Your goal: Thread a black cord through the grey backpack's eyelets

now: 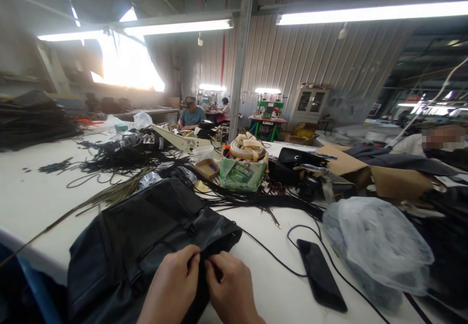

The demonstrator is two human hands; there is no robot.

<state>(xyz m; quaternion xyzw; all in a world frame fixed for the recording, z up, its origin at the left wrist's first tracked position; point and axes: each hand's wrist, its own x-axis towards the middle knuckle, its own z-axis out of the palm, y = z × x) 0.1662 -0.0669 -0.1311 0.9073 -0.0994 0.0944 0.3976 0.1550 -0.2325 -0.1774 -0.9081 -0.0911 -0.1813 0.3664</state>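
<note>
A black bag lies on the white table in front of me, its upper end toward the far side. My left hand pinches the bag's near right edge between thumb and curled fingers. Close beside it, my right hand is also closed on that edge, with a small gap between the two hands. Whatever fine part sits between the fingertips is hidden. A thin black cord runs from near the bag's right corner across the table.
Right of my hands lie a black phone and a clear plastic bag. Beyond the bag stand a green box with tape rolls and heaps of black cords. Brown cardboard lies at right. Other people sit farther off.
</note>
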